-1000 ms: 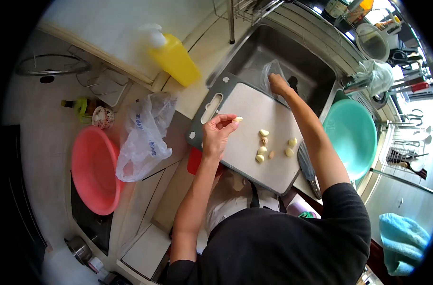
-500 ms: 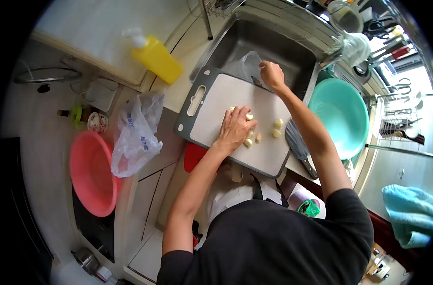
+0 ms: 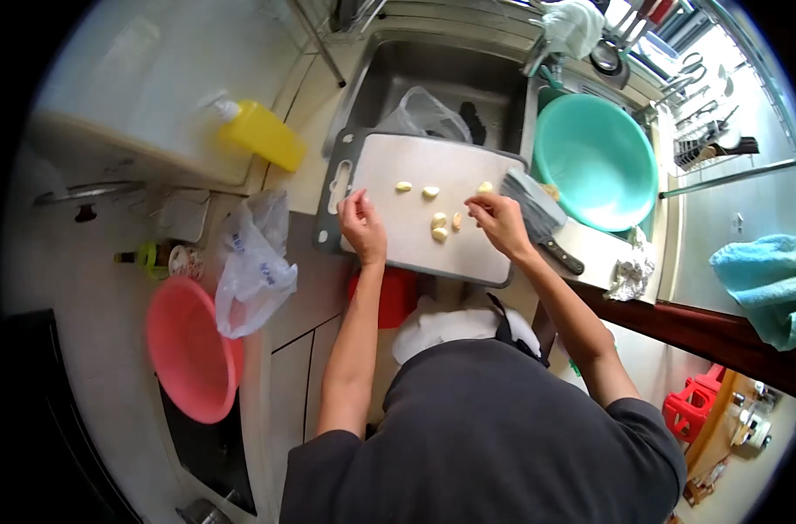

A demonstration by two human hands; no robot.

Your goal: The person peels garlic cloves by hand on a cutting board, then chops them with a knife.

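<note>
- The left hand is hovering at the handle end of the cutting board, its fingers curling loosely; whether anything is sitting between the fingertips, the view is not letting one tell.
- The right hand is reaching over the opposite end of the board, thumb and fingers drawing close together in a pinch — whether they are grasping something small cannot be told.
- The garlic cloves are lying on the board between and just beyond the two hands: two pale ones are sitting nearer the left grip, and another is lying just past the right fingertips.
- Three more are clustering just left of the right grip, a brownish one among them.
- The knife is lying to the right of the right hand, its broad blade beside that hand and its dark handle pointing back toward the person.
- Farther right of that grip, a green basin is standing.
- Beyond both hands, a clear plastic bag is lying in the sink.
- Well left of the left grip, a white plastic bag is hanging partly over a pink basin.
</note>
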